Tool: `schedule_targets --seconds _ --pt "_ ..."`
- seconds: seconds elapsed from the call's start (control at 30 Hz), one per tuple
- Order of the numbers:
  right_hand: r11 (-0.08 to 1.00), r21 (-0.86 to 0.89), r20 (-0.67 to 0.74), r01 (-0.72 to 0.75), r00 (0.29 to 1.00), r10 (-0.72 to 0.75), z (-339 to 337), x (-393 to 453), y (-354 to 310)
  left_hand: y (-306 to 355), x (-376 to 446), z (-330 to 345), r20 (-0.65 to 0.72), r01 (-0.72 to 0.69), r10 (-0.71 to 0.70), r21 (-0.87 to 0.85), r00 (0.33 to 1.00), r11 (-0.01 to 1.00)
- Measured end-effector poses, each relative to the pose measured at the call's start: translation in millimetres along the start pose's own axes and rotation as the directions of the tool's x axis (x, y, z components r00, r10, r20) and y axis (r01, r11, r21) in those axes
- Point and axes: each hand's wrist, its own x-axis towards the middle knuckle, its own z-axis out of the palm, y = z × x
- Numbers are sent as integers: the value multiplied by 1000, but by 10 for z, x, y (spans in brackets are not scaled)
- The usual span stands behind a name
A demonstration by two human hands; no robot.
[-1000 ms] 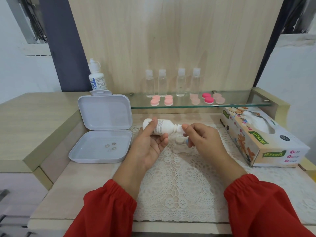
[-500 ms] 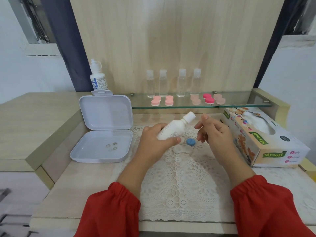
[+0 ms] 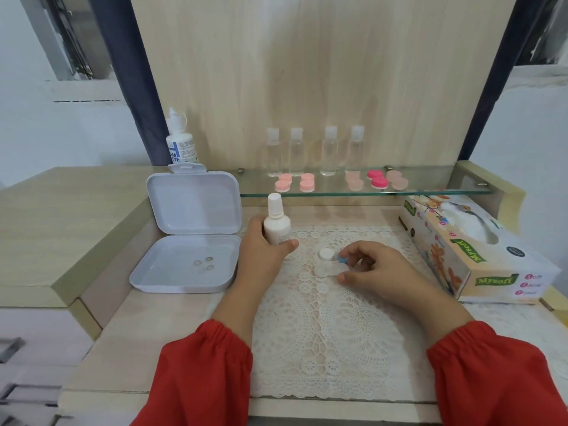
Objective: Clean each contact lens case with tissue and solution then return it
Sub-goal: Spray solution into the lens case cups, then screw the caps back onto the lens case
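Solution bottle stands upright near the far left corner of the lace mat, left hand wrapped round its lower body w/ cap on. Right hand sits mid-mat toward the far edge, fingertips pinched narrow on the blue cap; open white lens case lies just beside, thumb touching its near rim, white cap next to it.

Step looks like recapping. Best approach imo: let go of the bottle only once it's settled flat, steady the case base w/ thumb, seat cap square before twisting, no cross-thread. Then back to the glass shelf w/ the pink cases. Tissue box at the right edge.
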Motion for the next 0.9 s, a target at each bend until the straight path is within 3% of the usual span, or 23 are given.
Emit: schedule_targets --seconds 0.23,0.33,0.37,0.43,0.5,0.6,0.7,0.8,0.9 --pt "994 -107 4 38 999 -38 17 19 -5 -36 11 29 28 15 -17 70 999 997" --pt "990 -138 4 42 999 -42 18 25 -9 -3 -40 50 -61 -86 96 159 994 984" --pt "989 -143 5 40 999 -40 15 26 -10 19 -74 51 -135 -143 171 196 976 970" --pt "988 -149 6 39 999 -38 5 23 -11 66 -147 43 -297 -315 395 283 869 906" --pt "986 -160 6 40 999 -40 -5 22 -10 78 -196 56 -312 -462 540 292 782 838" --pt "985 -168 1 27 1000 -27 -22 28 -5 47 -199 122 47 -542 545 209 837 814" --pt "984 -174 4 26 1000 -26 -30 38 1 0 -166 186 371 -422 314 258 874 869" --pt "983 -181 8 30 1000 -29 -30 43 2 -34 -130 207 490 -371 174 340 854 864" --pt "983 -181 8 29 1000 -28 -34 45 3 -26 -142 209 545 -412 140 417 827 810"
